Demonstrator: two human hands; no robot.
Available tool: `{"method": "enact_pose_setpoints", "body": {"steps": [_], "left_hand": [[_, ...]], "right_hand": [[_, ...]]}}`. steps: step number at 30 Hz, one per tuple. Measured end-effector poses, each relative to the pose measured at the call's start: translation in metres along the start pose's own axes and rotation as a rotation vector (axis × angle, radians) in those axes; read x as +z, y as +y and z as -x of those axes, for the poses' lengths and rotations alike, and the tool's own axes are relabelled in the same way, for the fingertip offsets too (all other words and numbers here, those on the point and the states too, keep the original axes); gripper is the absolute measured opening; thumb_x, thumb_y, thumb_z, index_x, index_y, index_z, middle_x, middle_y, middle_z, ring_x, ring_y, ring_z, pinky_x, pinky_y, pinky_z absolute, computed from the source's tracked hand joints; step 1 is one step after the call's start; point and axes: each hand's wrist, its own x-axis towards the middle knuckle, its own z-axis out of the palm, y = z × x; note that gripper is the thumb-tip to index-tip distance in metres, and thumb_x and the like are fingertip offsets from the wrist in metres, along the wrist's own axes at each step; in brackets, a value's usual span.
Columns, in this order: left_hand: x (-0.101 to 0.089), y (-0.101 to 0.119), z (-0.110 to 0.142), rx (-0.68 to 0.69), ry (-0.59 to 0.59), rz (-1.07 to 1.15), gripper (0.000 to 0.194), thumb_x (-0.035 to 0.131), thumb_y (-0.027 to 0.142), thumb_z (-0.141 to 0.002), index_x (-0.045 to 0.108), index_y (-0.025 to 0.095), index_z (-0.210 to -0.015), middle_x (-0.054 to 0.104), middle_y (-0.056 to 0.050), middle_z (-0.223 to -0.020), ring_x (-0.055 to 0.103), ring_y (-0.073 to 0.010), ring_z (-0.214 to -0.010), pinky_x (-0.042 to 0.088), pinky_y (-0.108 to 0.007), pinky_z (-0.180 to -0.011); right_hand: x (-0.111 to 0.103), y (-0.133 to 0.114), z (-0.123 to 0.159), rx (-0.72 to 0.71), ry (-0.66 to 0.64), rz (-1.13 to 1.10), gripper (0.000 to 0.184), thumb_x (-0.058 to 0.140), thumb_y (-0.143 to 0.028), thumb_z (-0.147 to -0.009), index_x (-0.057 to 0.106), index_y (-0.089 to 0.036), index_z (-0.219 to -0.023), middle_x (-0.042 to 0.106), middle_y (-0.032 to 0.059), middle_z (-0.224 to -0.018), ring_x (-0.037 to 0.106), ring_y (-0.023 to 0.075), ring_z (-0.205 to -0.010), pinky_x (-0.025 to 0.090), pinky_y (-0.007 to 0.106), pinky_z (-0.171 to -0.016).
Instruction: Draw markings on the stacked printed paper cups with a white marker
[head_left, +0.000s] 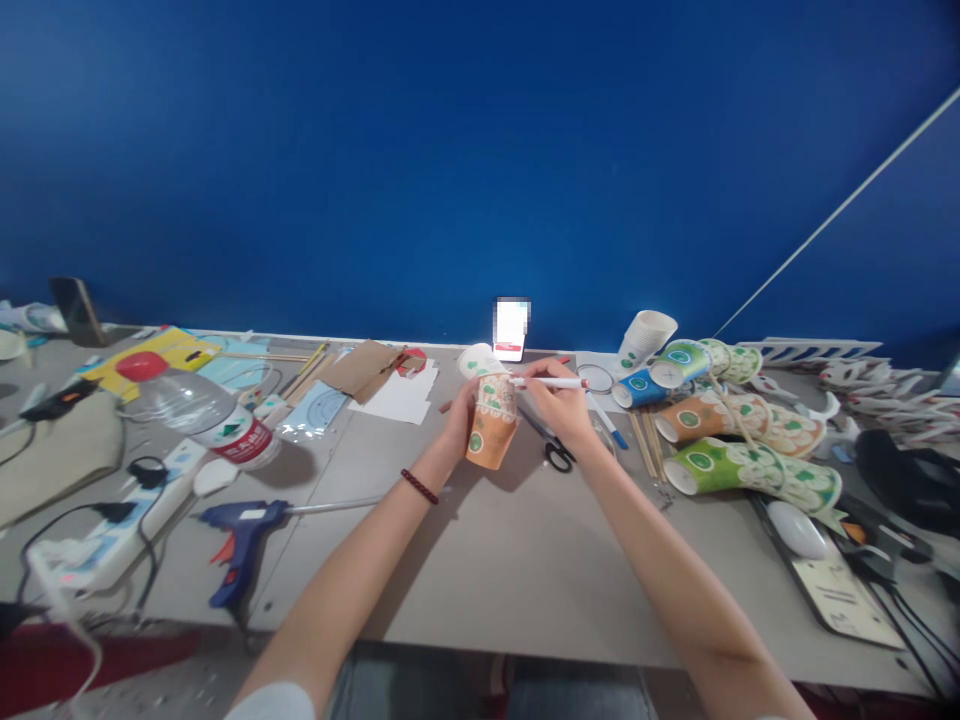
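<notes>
Near the middle of the table, my left hand (456, 418) is closed round a paper cup (491, 440) with an orange lower part and a pale, green-printed upper part. A pale paper piece with green leaf marks (480, 360) sticks out at its top; how they are joined I cannot tell. Pinched in my right hand (564, 408) is a white marker pen (561, 382) with a red end. Its left end meets the side of the cup, though the tip is too small to make out. Black-handled scissors (558, 456) lie beneath my right hand.
Leftward lie a blue glue gun (244, 530), a power strip (135, 520) and a tilted water bottle (206, 410). Paper cups (701, 468) cover the right side, near a stack of white cups (646, 338). A lit phone (511, 325) leans at the blue wall (480, 170).
</notes>
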Motion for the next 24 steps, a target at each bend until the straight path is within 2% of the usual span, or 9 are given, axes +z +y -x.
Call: {"method": "enact_pose_setpoints", "body": {"steps": [5,12,20,24], "left_hand": [[0.002,0.001,0.0019,0.017,-0.001,-0.025,0.036,0.067,0.045,-0.077,0.067,0.015,-0.097,0.07,-0.006,-0.082,0.062,-0.0188,-0.073,0.048,-0.031,-0.071],[0.004,0.0022,0.0045,0.002,-0.003,0.0,0.038,0.068,0.046,-0.076,0.066,0.015,-0.097,0.068,-0.006,-0.078,0.062,-0.0209,-0.072,0.048,-0.035,-0.075],[0.004,0.0006,0.0028,0.009,-0.015,-0.002,0.038,0.069,0.047,-0.075,0.065,0.015,-0.095,0.067,-0.004,-0.076,0.062,-0.02,-0.069,0.049,-0.034,-0.071],[0.0055,0.0014,0.004,0.011,0.024,0.013,0.032,0.066,0.044,-0.078,0.065,0.015,-0.092,0.067,-0.004,-0.076,0.061,-0.0185,-0.068,0.048,-0.032,-0.069]], "right_hand": [[0.0006,0.0002,0.0001,-0.007,-0.014,-0.021,0.008,0.062,-0.029,-0.076,0.062,-0.023,-0.072,0.071,0.0022,-0.082,0.067,0.0226,-0.082,0.049,0.034,-0.072],[-0.0008,0.0044,-0.0011,-0.002,0.007,-0.062,0.005,0.058,-0.026,-0.077,0.061,-0.023,-0.079,0.07,0.0013,-0.084,0.068,0.0214,-0.083,0.053,0.035,-0.076],[0.0,0.0049,-0.0011,0.013,0.033,-0.056,0.004,0.057,-0.024,-0.076,0.061,-0.023,-0.077,0.068,0.0005,-0.079,0.066,0.0207,-0.077,0.053,0.033,-0.071],[-0.0005,0.0021,-0.0007,0.003,0.04,-0.029,0.005,0.057,-0.025,-0.076,0.061,-0.022,-0.077,0.068,0.0003,-0.078,0.065,0.0201,-0.075,0.051,0.032,-0.069]]}}
